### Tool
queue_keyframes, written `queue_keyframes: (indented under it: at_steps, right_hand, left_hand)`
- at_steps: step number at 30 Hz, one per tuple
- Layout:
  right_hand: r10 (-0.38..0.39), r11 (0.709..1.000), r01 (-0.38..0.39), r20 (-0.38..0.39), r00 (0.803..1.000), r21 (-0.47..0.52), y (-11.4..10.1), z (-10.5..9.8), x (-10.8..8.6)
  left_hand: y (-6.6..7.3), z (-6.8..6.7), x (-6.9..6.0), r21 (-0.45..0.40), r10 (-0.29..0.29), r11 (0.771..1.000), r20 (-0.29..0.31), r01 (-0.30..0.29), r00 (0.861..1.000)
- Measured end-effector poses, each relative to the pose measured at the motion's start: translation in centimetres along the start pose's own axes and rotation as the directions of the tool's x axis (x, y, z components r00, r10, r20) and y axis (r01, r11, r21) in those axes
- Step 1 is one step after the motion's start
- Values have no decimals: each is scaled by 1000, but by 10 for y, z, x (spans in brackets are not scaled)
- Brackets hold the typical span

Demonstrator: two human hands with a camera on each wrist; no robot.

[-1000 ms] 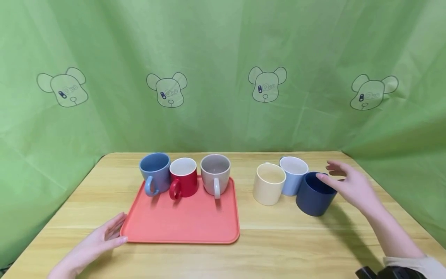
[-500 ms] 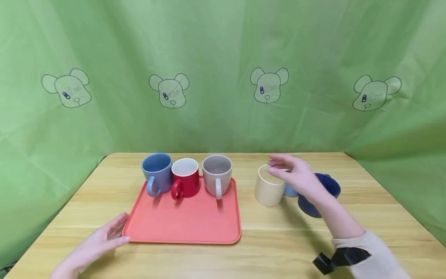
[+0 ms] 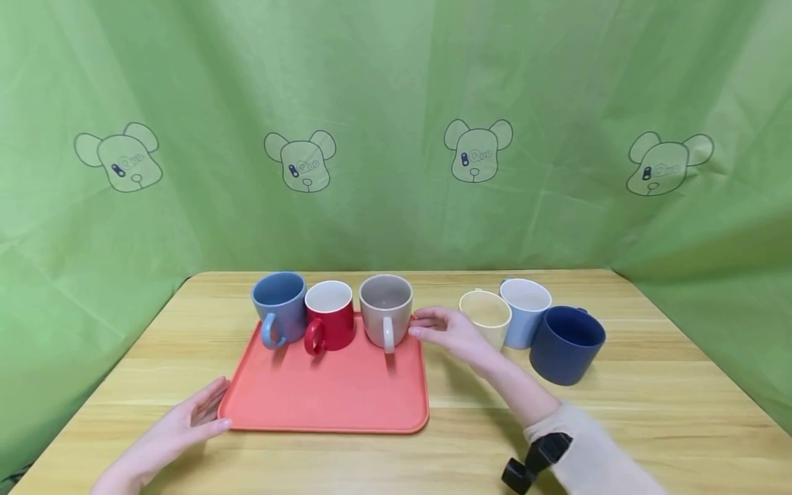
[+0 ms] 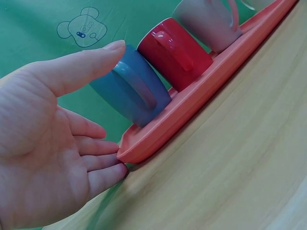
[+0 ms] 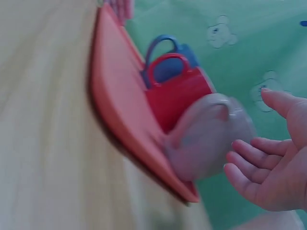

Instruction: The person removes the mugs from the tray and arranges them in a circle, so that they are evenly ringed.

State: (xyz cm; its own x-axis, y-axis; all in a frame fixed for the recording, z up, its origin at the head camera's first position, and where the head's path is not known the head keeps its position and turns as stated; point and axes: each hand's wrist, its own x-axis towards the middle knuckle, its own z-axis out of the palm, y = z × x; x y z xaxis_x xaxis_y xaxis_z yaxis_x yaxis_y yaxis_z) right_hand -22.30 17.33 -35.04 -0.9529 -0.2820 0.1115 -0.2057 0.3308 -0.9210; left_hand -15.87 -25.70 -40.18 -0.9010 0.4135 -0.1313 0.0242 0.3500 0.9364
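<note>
A coral-red tray [image 3: 328, 399] lies on the table, with a blue mug [image 3: 280, 313], a red mug [image 3: 334, 323] and a grey mug [image 3: 377, 316] in a row along its far side, handles toward me. At the tray's left edge, my left hand [image 3: 179, 430] touches the rim with straight, relaxed fingers; the left wrist view shows the fingertips at the tray corner [image 4: 136, 149]. My right hand [image 3: 454, 335] reaches in from the right beside the grey mug, its fingers relaxed and holding nothing. Whether its fingertips touch the mug or tray rim, I cannot tell.
Right of the tray stand a cream mug [image 3: 489, 313], partly hidden by the right hand, a light blue mug [image 3: 522, 316] with white inside and a navy mug [image 3: 564, 350]. A green curtain [image 3: 390, 206] hangs behind the wooden table [image 3: 297, 464].
My right hand has swept left from above the navy mug, past the cream mug, to beside the grey mug. The left hand stays at the tray, and the mugs stand as before.
</note>
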Motion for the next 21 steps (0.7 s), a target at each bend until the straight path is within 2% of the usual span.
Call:
queue_keyframes:
  at_steps: [5,9,13,21]
  right_hand:
    - [61,992,-65,42,997,106,12,21,7]
    - [73,977,-86,71,995,197,14,33,10]
    - [85,963,-100,66,994,251,14,42,11]
    - [134,898,-147,60,989,414,13,55,16]
  left_hand:
    - [1,0,1,-17,-13,1000,10,13,1000]
    - [1,1,0,-10,-12,1000,6,12,1000]
    - [1,1,1,-8,-12,1000,3,12,1000]
    - [0,0,0,19,-1,1000,-7,1,1000]
